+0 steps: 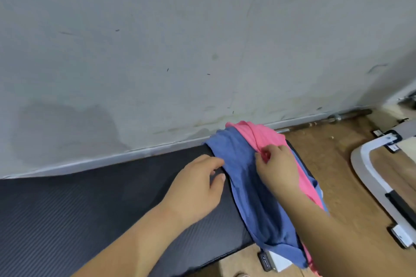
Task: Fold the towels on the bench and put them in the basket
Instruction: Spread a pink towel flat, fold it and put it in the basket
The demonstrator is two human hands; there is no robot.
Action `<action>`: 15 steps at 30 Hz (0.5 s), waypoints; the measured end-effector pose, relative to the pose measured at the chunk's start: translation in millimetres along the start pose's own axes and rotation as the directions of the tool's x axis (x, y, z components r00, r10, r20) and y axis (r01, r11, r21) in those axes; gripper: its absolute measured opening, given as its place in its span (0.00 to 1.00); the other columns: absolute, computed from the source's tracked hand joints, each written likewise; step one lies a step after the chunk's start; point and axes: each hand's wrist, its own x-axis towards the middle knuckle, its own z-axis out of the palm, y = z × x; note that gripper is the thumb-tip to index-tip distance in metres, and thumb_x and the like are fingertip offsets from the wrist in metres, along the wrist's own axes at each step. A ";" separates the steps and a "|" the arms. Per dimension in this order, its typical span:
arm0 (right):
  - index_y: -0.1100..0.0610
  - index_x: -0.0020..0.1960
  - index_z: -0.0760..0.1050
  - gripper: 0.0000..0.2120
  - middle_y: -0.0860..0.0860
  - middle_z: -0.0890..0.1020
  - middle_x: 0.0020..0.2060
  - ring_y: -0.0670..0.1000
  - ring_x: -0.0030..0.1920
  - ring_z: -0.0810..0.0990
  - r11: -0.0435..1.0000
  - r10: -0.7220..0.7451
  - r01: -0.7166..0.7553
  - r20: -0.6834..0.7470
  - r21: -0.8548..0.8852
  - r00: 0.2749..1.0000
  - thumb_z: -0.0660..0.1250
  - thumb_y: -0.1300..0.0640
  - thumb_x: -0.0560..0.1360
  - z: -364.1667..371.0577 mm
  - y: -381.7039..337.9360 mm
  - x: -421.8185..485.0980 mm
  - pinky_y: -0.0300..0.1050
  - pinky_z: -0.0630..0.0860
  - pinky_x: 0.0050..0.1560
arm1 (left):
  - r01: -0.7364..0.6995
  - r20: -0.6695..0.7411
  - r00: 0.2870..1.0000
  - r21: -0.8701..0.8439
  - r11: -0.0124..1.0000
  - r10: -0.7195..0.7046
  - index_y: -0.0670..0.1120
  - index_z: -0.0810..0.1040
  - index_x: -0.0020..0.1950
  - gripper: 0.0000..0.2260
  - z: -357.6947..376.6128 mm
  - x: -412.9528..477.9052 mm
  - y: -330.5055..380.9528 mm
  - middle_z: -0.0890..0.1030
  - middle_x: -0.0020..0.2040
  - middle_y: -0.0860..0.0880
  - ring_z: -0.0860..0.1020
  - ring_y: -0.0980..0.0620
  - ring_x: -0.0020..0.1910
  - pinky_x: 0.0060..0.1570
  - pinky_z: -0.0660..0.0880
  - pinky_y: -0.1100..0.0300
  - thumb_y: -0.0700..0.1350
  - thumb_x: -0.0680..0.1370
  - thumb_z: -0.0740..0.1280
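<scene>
A blue towel [249, 186] lies crumpled across the right end of the black padded bench [90, 213], hanging over its front edge. A pink towel [263, 136] lies bunched beside and partly under it, on the far right edge. My left hand [198, 189] rests on the bench at the blue towel's left edge, fingertips touching the cloth. My right hand [276, 167] pinches the pink towel where it meets the blue one. No basket is in view.
A grey scuffed wall [180, 51] rises right behind the bench. To the right is wooden floor [333, 175] with a white and black machine frame [378, 177]. A metal bar [326, 120] lies along the wall base.
</scene>
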 end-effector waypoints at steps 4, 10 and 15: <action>0.61 0.40 0.78 0.09 0.54 0.80 0.32 0.58 0.38 0.79 0.985 0.032 -0.038 0.043 0.168 0.999 0.69 0.57 0.77 -26.0 -8.0 -9.7 0.47 0.69 0.37 | -0.001 -0.078 0.997 -0.055 0.998 -0.003 0.52 0.79 0.63 0.12 -3.5 -31.6 27.0 0.78 0.53 0.58 0.79 0.61 0.50 0.55 0.78 0.56 0.47 0.79 0.67; 0.59 0.49 0.71 0.08 0.44 0.74 0.35 0.52 0.38 0.72 0.890 0.005 0.054 -0.130 0.453 0.992 0.61 0.55 0.83 -98.9 -58.1 -47.0 0.42 0.62 0.39 | 0.051 -0.101 0.993 -0.026 0.998 -0.053 0.53 0.75 0.70 0.17 -40.3 -77.4 68.4 0.77 0.61 0.60 0.78 0.63 0.54 0.60 0.76 0.59 0.48 0.81 0.65; 0.59 0.46 0.73 0.07 0.46 0.77 0.34 0.40 0.33 0.74 0.774 -0.236 0.256 -0.112 0.579 0.965 0.66 0.56 0.80 -144.0 -98.9 -83.7 0.35 0.69 0.36 | 0.003 -0.141 0.990 -0.066 0.998 -0.012 0.70 0.72 0.58 0.15 -69.5 -96.2 99.0 0.74 0.60 0.65 0.77 0.64 0.57 0.61 0.75 0.61 0.47 0.82 0.64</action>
